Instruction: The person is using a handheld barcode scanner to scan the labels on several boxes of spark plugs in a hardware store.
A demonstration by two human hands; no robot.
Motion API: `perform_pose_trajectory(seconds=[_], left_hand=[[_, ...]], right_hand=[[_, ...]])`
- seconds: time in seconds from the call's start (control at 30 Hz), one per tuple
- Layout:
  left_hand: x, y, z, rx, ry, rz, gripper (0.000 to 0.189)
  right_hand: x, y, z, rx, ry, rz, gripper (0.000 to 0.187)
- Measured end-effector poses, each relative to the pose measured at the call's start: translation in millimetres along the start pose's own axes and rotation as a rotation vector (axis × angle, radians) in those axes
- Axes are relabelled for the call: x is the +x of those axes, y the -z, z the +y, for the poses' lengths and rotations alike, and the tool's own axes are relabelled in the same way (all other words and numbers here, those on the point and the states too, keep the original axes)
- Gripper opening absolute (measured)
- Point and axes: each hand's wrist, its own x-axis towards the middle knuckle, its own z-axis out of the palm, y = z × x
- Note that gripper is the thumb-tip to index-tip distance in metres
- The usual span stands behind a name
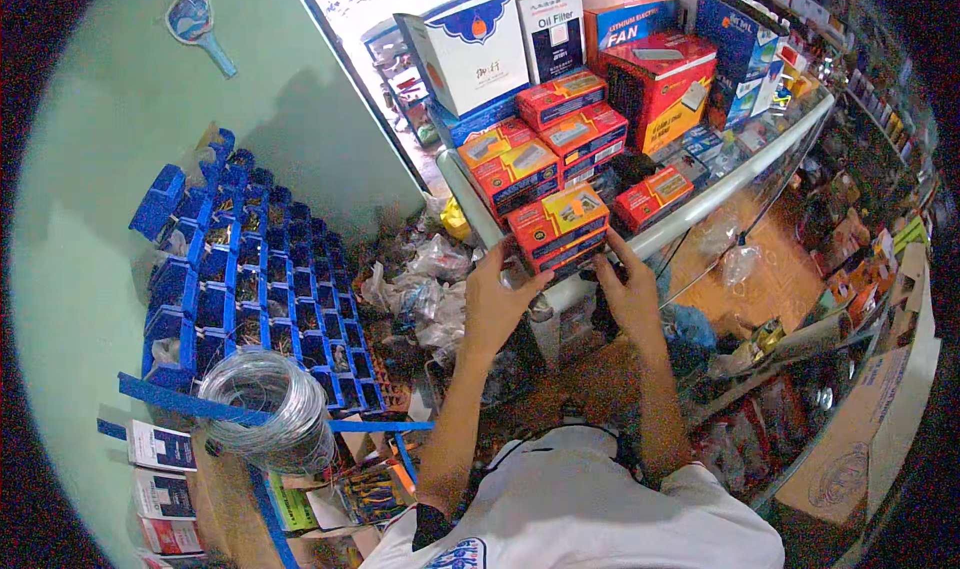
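Both hands are at a stack of small red and yellow cardboard boxes [562,227] by the near left corner of the glass display counter. My left hand [499,291] grips the stack's left side, thumb at its lower front. My right hand [626,280] holds its right side, fingertips near the lower edge. Behind it, more red boxes [510,164] stand in piles. A single red box [654,197] lies to the right on the counter. A larger red and yellow box [660,92] stands farther back. The underside of the held stack is hidden.
The counter's pale rail [735,175] runs to the upper right. A white carton [476,51] and an oil filter box [553,28] stand at the back. At left are blue parts bins [247,269] and a coil of metal wire [262,407]. Crumpled plastic bags [435,291] lie beside the counter.
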Motion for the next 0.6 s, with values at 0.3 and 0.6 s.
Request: perform_pose_trajectory(seconds=[0.3, 0.6], left_hand=[[-3.5, 21.3, 6.4, -0.004, -0.144, -0.007, 0.071], [83.1, 47.5, 8.1, 0.572, -0.468, 0.128, 0.063]], right_hand=[[-11.4, -11.1, 20.9, 0.142, 0.049, 0.055, 0.060], [-24.7, -24.4, 22.2, 0.041, 0.070, 0.239, 0.056]])
